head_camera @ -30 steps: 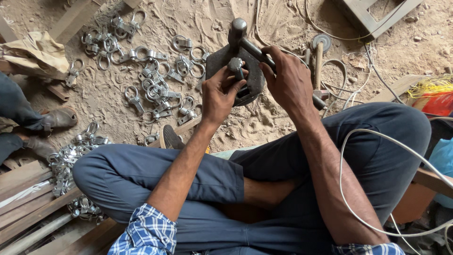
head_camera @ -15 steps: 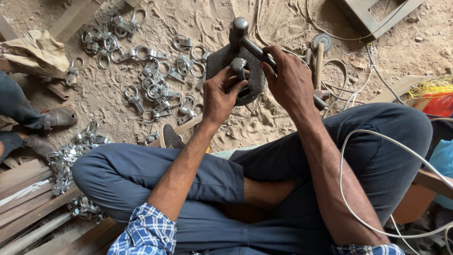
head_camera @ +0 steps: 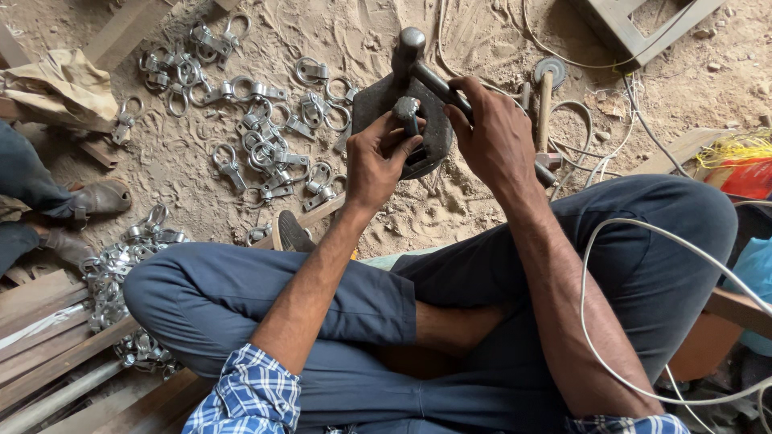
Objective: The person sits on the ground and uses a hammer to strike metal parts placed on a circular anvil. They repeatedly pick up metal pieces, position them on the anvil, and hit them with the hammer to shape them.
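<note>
The person sits cross-legged on the sandy floor point(head_camera: 450, 209), and the work sits just beyond the knees: a dark iron block point(head_camera: 426, 133) standing on the sand at the far centre of the scene. The left hand point(head_camera: 378, 165) is closed around a small metal fitting point(head_camera: 406, 108), pinching it upright against the face of the block. The right hand point(head_camera: 494, 141) is wrapped tight on the handle of a hammer point(head_camera: 412, 50), whose head hangs just above and beyond the fitting. From this angle it is hard to say whether the fitting rests in a notch of the block or only against it. To strike well, the left fingers should stay low on the fitting, clear of its top, with the piece seated firmly so it cannot twist; short, square blows with the wrist would suit better than a full swing. To the far left lies a scatter of ring clamps point(head_camera: 265, 153), and a heap of them point(head_camera: 121, 273) sits beside the left knee. A white cable point(head_camera: 591, 337) loops over the right thigh.
</note>
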